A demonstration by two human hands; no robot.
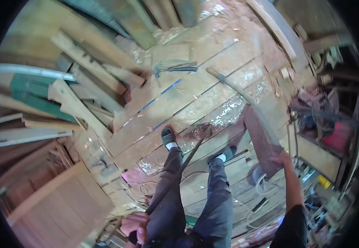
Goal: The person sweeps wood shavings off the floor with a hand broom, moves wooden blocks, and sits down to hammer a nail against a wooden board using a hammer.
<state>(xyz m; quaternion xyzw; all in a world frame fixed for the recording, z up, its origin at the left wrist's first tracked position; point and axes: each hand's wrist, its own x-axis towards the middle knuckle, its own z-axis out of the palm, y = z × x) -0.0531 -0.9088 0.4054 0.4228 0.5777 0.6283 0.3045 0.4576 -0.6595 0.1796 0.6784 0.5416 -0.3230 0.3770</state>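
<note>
My left hand point(135, 226), low in the view, is closed around the lower end of a long dark bar point(175, 173). The bar slants up past my left leg, its far end near the floorboards between my feet. At the right, my right hand point(282, 160) grips the near end of a reddish-brown board point(262, 138), fingers wrapped on its edge. That board stretches away from me across the floor. A long wooden-handled tool point(229, 84) lies just beyond its far end. Farther off, a hammer point(175, 68) rests on the planks.
Timber pieces point(84, 62) lean and pile up at the left, above a panelled wooden door point(64, 206). A loose cord point(144, 188) curls near my left leg. Wood chips point(285, 73) litter the floor, with a cluttered rack point(324, 124) at the right.
</note>
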